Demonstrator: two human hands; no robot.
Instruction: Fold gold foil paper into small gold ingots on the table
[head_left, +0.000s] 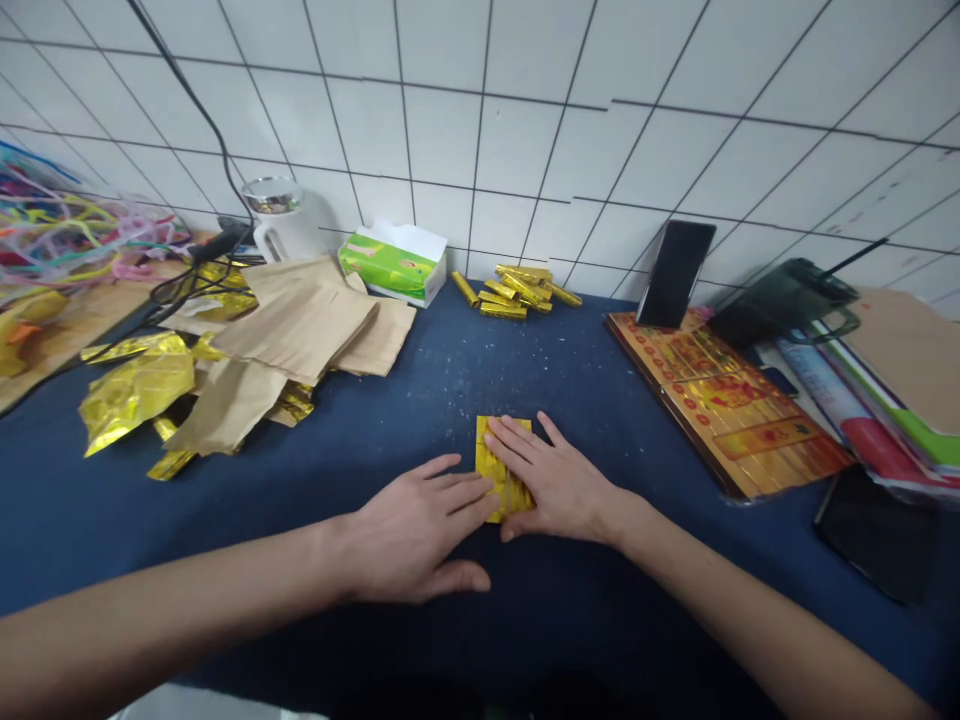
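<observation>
A folded sheet of gold foil paper (496, 460) lies on the dark blue table cover (420, 400) in front of me. My left hand (409, 530) lies flat on the cover, its stretched fingertips touching the paper's left edge. My right hand (551, 480) lies flat too, fingers pointing left and pressing on top of the paper, covering its right part. Neither hand grips anything.
A heap of folded gold pieces (517, 288) sits by the tiled wall. Brown paper sheets (300, 325) and crumpled gold foil (139, 390) lie at left, a tissue box (390, 265) and white kettle (281, 225) behind. A stack of gold-and-red paper (731, 405), a propped phone (675, 272) and books at right.
</observation>
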